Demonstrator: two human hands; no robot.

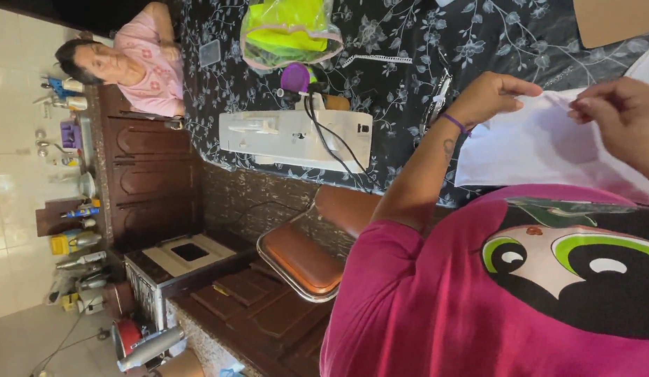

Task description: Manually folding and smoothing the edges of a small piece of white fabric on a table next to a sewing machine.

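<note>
A piece of white fabric [541, 150] lies on the black floral tablecloth [408, 42] in front of my magenta shirt. My left hand [493, 94], with a purple band on its wrist, pinches the upper edge of the fabric between thumb and fingers. At the right edge of the view my right hand [618, 112] grips the same edge a short way along. The fabric is stretched between the two hands.
A white sewing machine [296, 138] with a black cable stands on the table left of my hands, a purple object [294, 77] and a yellow-green bag [289, 31] beyond it. Another person in a pink top [153, 66] leans at the table's far end. A brown chair [300, 262] stands nearby.
</note>
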